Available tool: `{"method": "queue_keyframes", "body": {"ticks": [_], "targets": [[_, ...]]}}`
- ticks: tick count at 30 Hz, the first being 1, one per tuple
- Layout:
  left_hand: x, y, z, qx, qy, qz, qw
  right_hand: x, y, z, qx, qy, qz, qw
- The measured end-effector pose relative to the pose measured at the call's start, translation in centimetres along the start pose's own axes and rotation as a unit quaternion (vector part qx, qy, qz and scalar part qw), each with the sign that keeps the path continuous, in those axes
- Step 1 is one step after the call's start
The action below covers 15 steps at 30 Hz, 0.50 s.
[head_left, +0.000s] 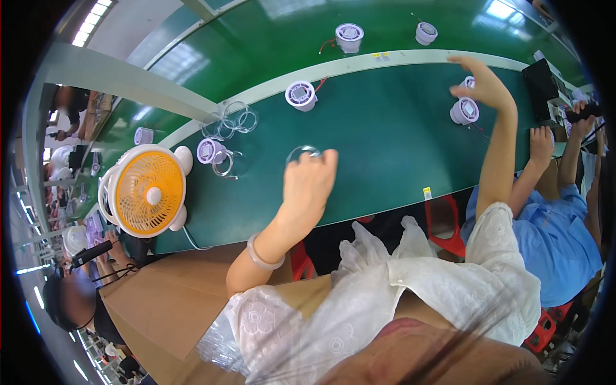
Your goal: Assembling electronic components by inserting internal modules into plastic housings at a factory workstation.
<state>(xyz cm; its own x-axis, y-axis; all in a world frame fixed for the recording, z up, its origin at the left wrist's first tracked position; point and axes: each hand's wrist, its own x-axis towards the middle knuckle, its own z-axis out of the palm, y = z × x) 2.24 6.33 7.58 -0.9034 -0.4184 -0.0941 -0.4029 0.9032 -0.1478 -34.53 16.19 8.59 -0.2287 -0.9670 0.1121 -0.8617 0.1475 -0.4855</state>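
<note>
My left hand (pixel 309 186) is over the middle of the green bench top, fingers closed on a clear plastic ring (pixel 296 153) whose far rim shows beyond the knuckles. Reaching out to the right, my right hand (pixel 484 86) has its fingers spread and nothing in them. Just under it are a pale lilac round housing (pixel 464 111) with a thin wire and a second lilac housing (pixel 469 82), partly hidden by the fingers. Another lilac housing (pixel 301 95) with a red wire stands beyond my left hand.
To the left are a white fan (pixel 151 192) with an orange grille, several clear rings (pixel 246 118) and a housing (pixel 208 151). More housings (pixel 350 37) sit on the green surface beyond the pale rail (pixel 410 56). At right, a co-worker in blue (pixel 545 237) sits close by.
</note>
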Motion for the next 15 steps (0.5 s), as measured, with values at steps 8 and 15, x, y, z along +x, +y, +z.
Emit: {"method": "queue_keyframes", "body": {"ticks": [8,15], "targets": [[3.8,0.2,4.3,-0.062,0.241,0.244,0.937,-6.4,-0.7,2.6,-0.084,0.009,0.069,0.994],[4.8,2.3,7.2,-0.420,0.280,-0.001,0.863,-3.0,-5.6,5.1,0.207,0.123,-0.075,0.968]]}}
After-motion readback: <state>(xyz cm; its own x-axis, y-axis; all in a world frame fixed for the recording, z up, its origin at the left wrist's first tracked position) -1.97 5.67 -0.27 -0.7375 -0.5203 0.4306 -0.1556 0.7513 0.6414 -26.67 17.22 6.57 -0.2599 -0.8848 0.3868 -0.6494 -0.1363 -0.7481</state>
